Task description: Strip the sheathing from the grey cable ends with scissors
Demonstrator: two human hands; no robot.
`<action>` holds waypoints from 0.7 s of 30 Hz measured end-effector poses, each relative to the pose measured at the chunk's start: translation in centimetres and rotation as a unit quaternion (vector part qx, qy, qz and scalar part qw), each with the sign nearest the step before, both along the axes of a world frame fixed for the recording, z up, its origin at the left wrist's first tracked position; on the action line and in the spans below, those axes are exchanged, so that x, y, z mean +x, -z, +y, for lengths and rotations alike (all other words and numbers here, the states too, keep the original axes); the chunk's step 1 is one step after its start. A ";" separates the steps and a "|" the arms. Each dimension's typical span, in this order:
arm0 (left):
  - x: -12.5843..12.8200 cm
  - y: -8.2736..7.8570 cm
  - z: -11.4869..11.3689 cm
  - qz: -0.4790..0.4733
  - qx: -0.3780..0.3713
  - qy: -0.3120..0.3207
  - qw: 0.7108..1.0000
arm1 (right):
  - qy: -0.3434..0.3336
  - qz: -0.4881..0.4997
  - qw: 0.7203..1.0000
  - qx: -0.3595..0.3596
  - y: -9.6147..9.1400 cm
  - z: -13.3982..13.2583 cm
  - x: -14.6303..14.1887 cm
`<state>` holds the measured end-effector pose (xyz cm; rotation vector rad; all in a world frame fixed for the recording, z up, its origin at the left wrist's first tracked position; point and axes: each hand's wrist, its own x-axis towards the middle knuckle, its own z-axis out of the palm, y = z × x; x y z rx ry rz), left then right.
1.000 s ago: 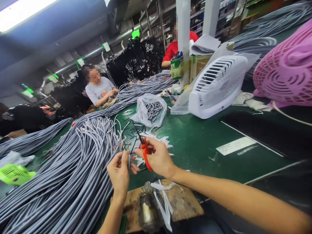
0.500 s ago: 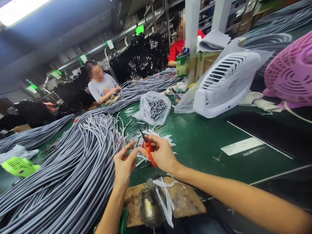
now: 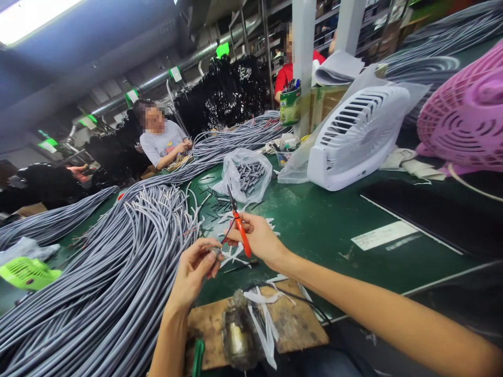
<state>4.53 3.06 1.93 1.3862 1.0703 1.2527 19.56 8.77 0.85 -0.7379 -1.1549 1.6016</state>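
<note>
My right hand [image 3: 257,235] is closed around orange-handled pliers [image 3: 241,233], whose dark, narrow jaws point up and away from me. My left hand [image 3: 198,262] pinches the end of a grey cable [image 3: 216,251], mostly hidden by the fingers. Thin dark and reddish wires [image 3: 228,230] run from that end up towards the right fingers. Both hands are close together above the green table, beside a large bundle of grey cables [image 3: 129,262]. White scraps [image 3: 236,252] lie on the table beneath the hands.
A clear bag of grey sleeve pieces [image 3: 249,175] sits beyond my hands. To the right stand a white fan [image 3: 353,141] and a pink fan [image 3: 463,115]. Nearest me is a wooden board [image 3: 294,324] carrying a small motor-like device [image 3: 238,335]. A person [image 3: 165,141] works across the table.
The hands have moved slightly apart, with my left hand lower and to the left. The pliers stand more upright, and the wires stretch between the hands.
</note>
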 end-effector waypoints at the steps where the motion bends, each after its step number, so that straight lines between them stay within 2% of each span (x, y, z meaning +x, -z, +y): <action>1: -0.1 0.0 0.0 -0.012 0.027 -0.012 0.999 | 0.005 -0.017 1.000 0.024 0.0 0.0 0.1; 4: -0.4 0.0 0.1 -0.041 0.108 -0.070 0.991 | 0.046 -0.110 0.984 0.133 -0.1 -0.3 0.5; 7: -0.5 -0.1 0.1 -0.055 0.156 -0.111 0.980 | 0.066 -0.218 0.944 0.238 -0.1 -0.9 0.6; 10: -0.6 -0.1 0.2 -0.058 0.173 -0.125 0.975 | 0.088 -0.257 0.908 0.320 0.0 -1.4 0.5; 15: -0.8 0.1 0.1 -0.024 0.208 -0.135 0.969 | 0.111 -0.295 0.874 0.370 0.4 -1.3 0.2; 21: -0.6 0.6 -0.2 0.095 0.270 -0.121 0.951 | 0.092 -0.332 0.845 0.409 0.8 -1.1 0.3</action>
